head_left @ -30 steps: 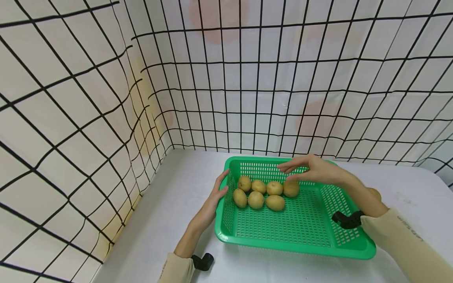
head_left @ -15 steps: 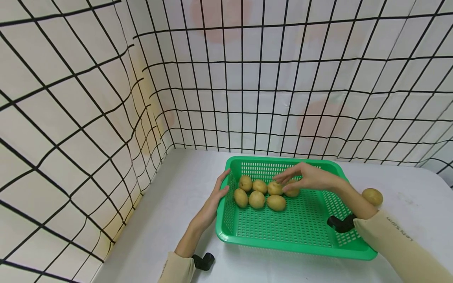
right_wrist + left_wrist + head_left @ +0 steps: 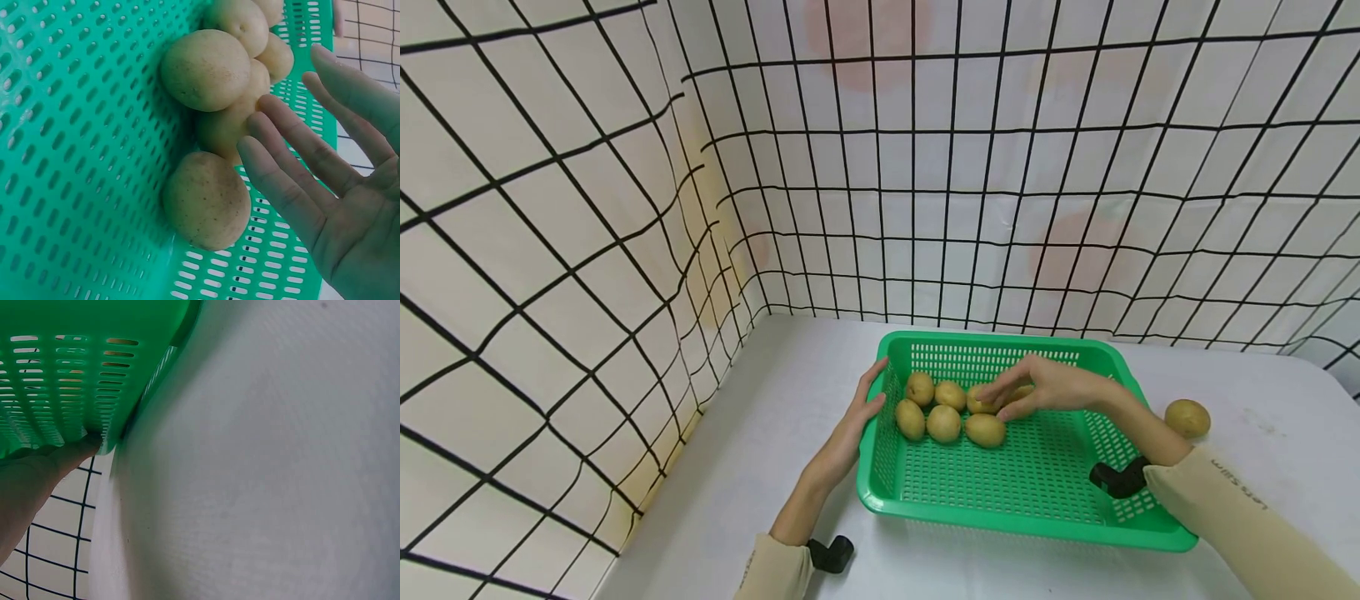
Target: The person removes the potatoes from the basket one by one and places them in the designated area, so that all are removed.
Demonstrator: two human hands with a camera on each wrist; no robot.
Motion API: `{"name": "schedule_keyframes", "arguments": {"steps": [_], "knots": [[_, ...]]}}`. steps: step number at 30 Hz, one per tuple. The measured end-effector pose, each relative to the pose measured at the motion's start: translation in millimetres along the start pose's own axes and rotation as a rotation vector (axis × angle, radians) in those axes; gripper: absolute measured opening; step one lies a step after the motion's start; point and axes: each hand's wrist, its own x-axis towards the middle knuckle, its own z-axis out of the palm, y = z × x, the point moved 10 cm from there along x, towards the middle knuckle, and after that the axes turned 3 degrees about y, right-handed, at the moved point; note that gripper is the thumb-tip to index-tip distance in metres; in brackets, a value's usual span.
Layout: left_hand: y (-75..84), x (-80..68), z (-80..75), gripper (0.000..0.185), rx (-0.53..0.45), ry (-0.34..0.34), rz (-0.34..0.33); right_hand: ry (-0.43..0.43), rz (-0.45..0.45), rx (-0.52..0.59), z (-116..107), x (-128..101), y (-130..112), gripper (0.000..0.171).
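Several potatoes (image 3: 944,424) lie in two rows in the back left of a green plastic basket (image 3: 1000,522). My right hand (image 3: 1048,385) hovers low over the right end of the rows, fingers loosely bent and apart, nothing held. Its fingertips overlap the back-row potatoes in the head view; the right wrist view shows its spread fingers (image 3: 275,181) beside a speckled potato (image 3: 207,201). My left hand (image 3: 850,425) holds the basket's left side, thumb at the rim. In the left wrist view a finger (image 3: 78,452) lies along the outer wall.
One more potato (image 3: 1187,418) lies on the white table (image 3: 737,450), right of the basket. A black wire grid (image 3: 936,192) stands behind the table and another along its left side, with white sheeting behind them.
My right hand has moved down and slightly left, from above the basket to close over the back-row potatoes. The left hand and the basket stay in place.
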Motion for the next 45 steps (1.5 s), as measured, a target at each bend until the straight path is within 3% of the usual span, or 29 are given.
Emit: {"name": "schedule_keyframes", "arguments": {"steps": [12, 45], "knots": [[-1.9, 0.8, -0.4, 0.055, 0.002, -0.001, 0.007, -0.060, 0.010, 0.056, 10, 1, 3, 0.044], [-1.0, -0.4, -1.2, 0.055, 0.003, 0.014, -0.006, -0.061, -0.001, -0.065, 17, 0, 2, 0.038]]}}
